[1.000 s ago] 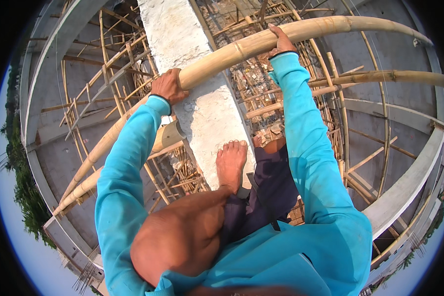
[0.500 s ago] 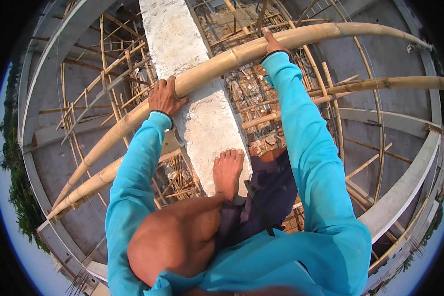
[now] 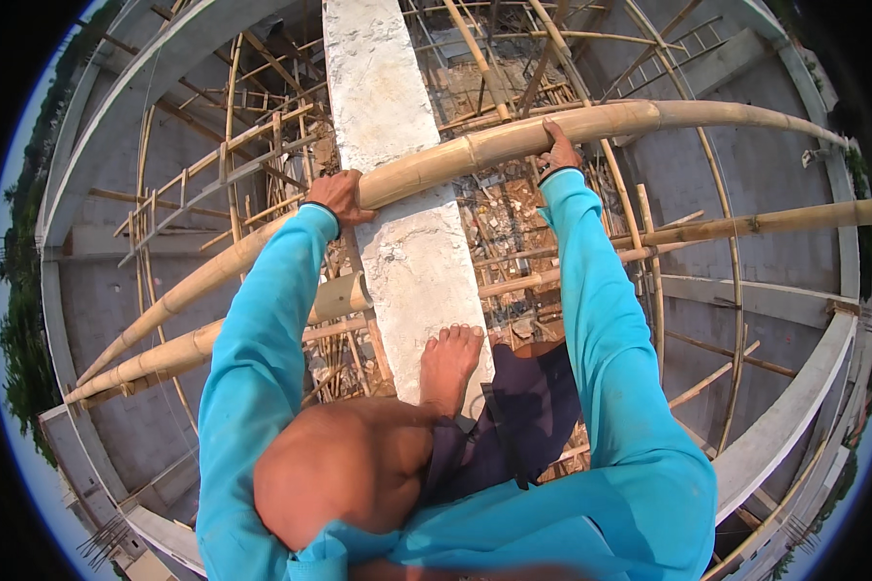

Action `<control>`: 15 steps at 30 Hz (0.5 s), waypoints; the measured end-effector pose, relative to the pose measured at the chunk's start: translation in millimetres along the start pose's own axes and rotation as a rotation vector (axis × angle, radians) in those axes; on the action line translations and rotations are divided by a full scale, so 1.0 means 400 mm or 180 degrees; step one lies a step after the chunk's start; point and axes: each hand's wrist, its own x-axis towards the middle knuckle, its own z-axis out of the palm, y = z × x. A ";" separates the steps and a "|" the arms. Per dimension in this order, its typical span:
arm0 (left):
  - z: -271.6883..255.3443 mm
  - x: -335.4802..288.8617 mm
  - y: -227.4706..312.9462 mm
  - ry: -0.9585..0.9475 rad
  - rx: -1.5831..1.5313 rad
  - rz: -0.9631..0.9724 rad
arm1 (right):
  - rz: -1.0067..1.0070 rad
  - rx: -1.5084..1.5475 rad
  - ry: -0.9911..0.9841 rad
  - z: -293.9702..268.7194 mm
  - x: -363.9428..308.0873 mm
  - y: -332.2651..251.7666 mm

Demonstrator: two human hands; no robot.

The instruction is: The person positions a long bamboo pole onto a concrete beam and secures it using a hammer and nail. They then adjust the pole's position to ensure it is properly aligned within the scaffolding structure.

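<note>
A long, thick bamboo pole lies crosswise over a rough white concrete beam. My left hand is closed round the pole just at the beam's left edge, its thumb pointing right. To the right of the beam, my right hand grips the same pole, fingers over its upper side. Both arms reach forward in blue sleeves. My bare foot rests on the beam nearer to me, beside my bent knee.
A second bamboo pole ends left of the beam, and another pole runs off to the right. Bamboo scaffolding stands on both sides. Far below lies ground strewn with debris. Concrete edge beams surround the space.
The scene sits lower in the picture as the view has tilted up. Both hands keep their hold on the pole. The cut end of the second pole on the left shows more plainly.
</note>
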 end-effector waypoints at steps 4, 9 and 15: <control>-0.003 -0.057 -0.070 -0.0028 -0.0157 0.0160 | 0.0023 -0.0364 0.0427 0.068 -0.053 0.058; 0.006 -0.104 -0.123 -0.0165 -0.0543 -0.0377 | -0.0212 -0.0453 0.0255 0.120 -0.112 0.138; 0.031 -0.114 -0.137 -0.0122 -0.0433 -0.0928 | 0.0126 -0.0391 0.0463 0.097 -0.128 0.196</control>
